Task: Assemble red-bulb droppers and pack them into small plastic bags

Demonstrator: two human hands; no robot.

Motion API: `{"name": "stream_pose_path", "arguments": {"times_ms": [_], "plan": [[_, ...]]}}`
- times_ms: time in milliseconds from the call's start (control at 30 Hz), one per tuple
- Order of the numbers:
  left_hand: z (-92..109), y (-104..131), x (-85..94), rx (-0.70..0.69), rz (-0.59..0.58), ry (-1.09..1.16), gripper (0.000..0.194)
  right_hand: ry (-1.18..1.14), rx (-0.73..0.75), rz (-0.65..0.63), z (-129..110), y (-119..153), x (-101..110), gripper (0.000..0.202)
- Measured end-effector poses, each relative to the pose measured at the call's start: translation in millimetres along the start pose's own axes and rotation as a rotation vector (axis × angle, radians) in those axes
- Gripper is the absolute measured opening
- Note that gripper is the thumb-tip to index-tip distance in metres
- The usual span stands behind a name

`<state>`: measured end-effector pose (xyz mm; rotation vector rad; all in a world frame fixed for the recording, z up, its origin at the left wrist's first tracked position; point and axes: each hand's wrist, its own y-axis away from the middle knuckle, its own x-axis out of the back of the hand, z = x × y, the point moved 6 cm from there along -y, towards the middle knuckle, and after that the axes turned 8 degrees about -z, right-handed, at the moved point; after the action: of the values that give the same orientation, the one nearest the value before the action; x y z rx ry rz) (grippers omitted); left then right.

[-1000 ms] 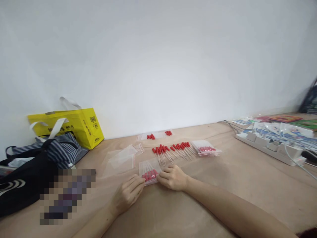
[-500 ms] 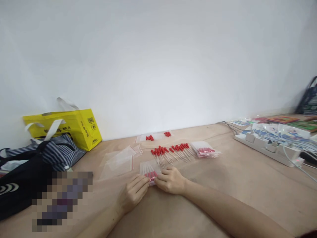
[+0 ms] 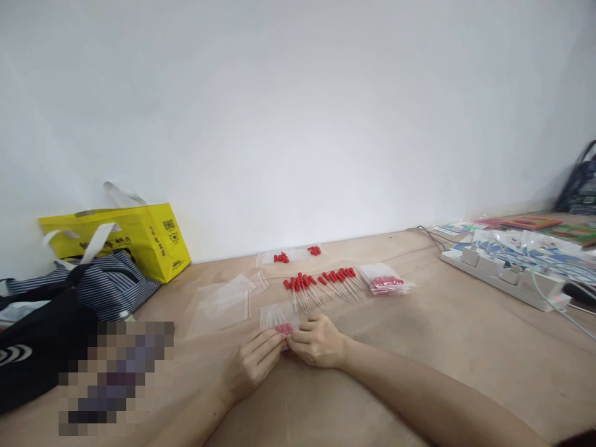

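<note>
A small clear plastic bag with several red-tipped sticks inside lies in front of me, its red tips toward me. My left hand pinches the near edge of this bag from the left. From the right, my right hand pinches the same edge, its fingertips close to those of the left. Just beyond, loose red-tipped sticks lie fanned out, tips away from me. A stack of filled bags rests to their right. Flat, unfilled clear bags lie to the left.
Behind the sticks, small red pieces lie on clear bags near the wall. A yellow bag and a striped bag stand at left. On the right are a white power strip, cables and printed packets.
Both hands have drawn closer together at the bag's near edge, and they cover more of it. The bag has shifted slightly left.
</note>
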<state>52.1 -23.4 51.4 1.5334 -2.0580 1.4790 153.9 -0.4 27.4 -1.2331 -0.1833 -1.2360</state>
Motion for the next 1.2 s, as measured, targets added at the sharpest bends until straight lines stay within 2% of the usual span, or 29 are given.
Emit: {"name": "stream_pose_path", "arguments": {"times_ms": [100, 200, 367, 533, 667, 767, 900, 1067, 1200], "plan": [[-4.1, 11.8, 2.1, -0.013, -0.052, -0.015, 0.025, -0.003, -0.044, -0.014, 3.5, 1.2, -1.0, 0.016], [-9.7, 20.1, 5.1, 0.032, -0.090, -0.040, 0.027, -0.014, -0.072, -0.021, 6.3, 2.5, -1.2, 0.017], [-11.5, 18.5, 11.1, 0.046, -0.048, -0.035, 0.028, -0.022, -0.093, -0.024, 7.0, 1.4, -0.1, 0.020], [-13.9, 18.9, 18.1, 0.045, -0.088, 0.011, 0.029, -0.032, -0.111, 0.003, 8.0, 1.2, 2.9, 0.022], [-15.6, 25.1, 25.1, 0.060, -0.071, -0.037, 0.029, -0.069, -0.158, -0.055, 11.9, 1.9, -2.6, 0.026], [-13.8, 21.7, 23.7, 0.044, -0.101, -0.028, 0.028, -0.143, -0.204, -0.135, 15.4, 2.5, -9.3, 0.024], [-9.6, 9.9, 14.9, 0.052, -0.152, -0.033, 0.026, -0.308, -0.189, -0.226, 13.1, 0.9, -13.2, 0.021], [-7.2, 10.2, 10.5, 0.083, -0.186, -0.041, 0.040, -0.503, -0.196, -0.233, 11.5, 0.8, -4.9, 0.025], [-15.8, 19.9, 12.0, 0.111, -0.215, -0.088, 0.038, -0.519, -0.245, -0.249, 16.8, 11.0, 2.3, 0.023]]}}
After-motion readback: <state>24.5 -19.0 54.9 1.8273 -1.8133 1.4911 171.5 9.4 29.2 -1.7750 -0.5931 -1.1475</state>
